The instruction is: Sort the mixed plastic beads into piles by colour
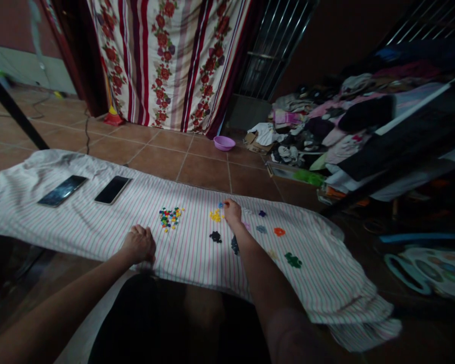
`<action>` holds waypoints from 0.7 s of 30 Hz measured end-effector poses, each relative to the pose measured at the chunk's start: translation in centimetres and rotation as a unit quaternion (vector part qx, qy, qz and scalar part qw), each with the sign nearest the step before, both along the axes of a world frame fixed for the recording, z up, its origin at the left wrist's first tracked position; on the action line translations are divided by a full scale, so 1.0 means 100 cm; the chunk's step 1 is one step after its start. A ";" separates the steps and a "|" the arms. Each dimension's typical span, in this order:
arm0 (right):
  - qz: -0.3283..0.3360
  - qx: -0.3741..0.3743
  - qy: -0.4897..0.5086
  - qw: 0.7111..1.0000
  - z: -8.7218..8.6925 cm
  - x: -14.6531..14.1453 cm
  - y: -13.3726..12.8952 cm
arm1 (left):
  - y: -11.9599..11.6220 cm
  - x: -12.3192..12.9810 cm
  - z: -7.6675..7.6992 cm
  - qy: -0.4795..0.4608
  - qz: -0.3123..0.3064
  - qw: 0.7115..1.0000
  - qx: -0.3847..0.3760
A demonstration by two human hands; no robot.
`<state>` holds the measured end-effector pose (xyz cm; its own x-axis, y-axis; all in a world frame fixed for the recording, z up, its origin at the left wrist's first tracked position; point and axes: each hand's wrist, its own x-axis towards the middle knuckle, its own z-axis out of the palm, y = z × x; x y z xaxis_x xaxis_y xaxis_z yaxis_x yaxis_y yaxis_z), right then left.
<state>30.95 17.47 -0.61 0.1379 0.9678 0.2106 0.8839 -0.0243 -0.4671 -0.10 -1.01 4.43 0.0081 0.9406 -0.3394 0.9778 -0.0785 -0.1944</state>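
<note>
In the head view, the right hand is holding its fingertips close together at the light blue pieces, near the yellow pieces on the striped cloth; whether it is gripping one, I cannot tell. The left hand is resting half-curled near the mixed pieces, its contents hidden.

Dim light; dark corners; soft, stretched edges
</note>
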 end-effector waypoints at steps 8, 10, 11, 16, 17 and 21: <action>0.023 -0.055 -0.050 0.997 0.001 -0.003 0.014 | 0.001 -0.003 -0.008 -0.031 0.002 0.999 0.021; 0.031 -0.061 -0.065 0.995 -0.002 -0.004 0.012 | 0.002 -0.005 -0.012 -0.033 0.007 0.999 0.025; 0.036 -0.061 -0.072 0.995 -0.003 -0.004 0.011 | 0.002 -0.005 -0.014 -0.032 0.008 0.999 0.027; 0.065 -0.051 -0.084 0.993 -0.006 -0.003 0.006 | 0.002 -0.006 -0.017 -0.038 -0.013 0.999 0.037; 0.070 -0.050 -0.084 0.993 -0.007 -0.002 0.005 | 0.001 -0.006 -0.016 -0.040 -0.015 0.998 0.038; 0.094 -0.039 -0.080 0.992 -0.008 0.000 0.005 | 0.002 -0.005 -0.014 -0.036 -0.013 0.999 0.028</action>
<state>30.99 18.02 -1.42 -0.0754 0.9874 0.1391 0.9389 0.1173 -0.3235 -0.62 -0.83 3.03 0.0547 0.9573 -0.2837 0.9872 -0.0944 -0.1282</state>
